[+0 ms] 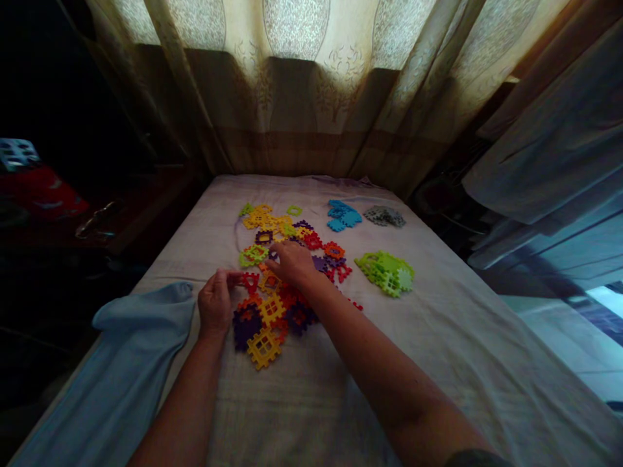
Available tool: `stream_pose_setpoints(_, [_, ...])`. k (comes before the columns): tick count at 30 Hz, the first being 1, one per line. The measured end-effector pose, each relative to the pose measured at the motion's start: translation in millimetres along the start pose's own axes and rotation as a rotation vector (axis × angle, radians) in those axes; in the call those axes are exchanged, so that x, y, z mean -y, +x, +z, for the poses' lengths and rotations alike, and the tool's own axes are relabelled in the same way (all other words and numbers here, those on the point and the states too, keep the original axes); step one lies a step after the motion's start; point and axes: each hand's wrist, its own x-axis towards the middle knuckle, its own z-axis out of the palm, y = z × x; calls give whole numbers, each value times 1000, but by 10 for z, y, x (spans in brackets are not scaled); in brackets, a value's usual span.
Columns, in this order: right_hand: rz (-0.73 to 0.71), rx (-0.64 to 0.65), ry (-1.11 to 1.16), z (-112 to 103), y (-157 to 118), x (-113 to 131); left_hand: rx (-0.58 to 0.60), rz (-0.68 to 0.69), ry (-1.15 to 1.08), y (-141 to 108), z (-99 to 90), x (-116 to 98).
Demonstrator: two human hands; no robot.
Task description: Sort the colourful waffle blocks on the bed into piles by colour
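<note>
Interlocking plastic building pieces with notched edges lie in a mixed pile in the middle of the bed. At the pile's left side, my left hand (215,303) is closed, its fingertips on the edge of a red triangular piece (250,282). My right hand (294,263) reaches across the pile, thumb and fingers apart, just above a purple piece. Close to its fingertips is a lime green piece (254,255). Yellow window-shaped pieces (263,348) and a dark purple piece (247,329) lie nearest me. My right hand and forearm hide part of the pile.
Separate heaps of blue pieces (343,215), grey pieces (384,216) and lime green pieces (387,272) lie toward the right on the bed sheet (438,337). A light blue cloth (131,350) lies along the left edge. A curtain (311,123) hangs behind the bed.
</note>
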Motion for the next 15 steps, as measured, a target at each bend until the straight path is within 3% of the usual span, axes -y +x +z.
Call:
stream_pose_setpoints(8, [5,70,-55,228,346,198,4,-31,-43,-9,8,-11])
stream_pose_setpoints(15, [29,-9,87,106,203,45,-1,-13,-38,2,7,-2])
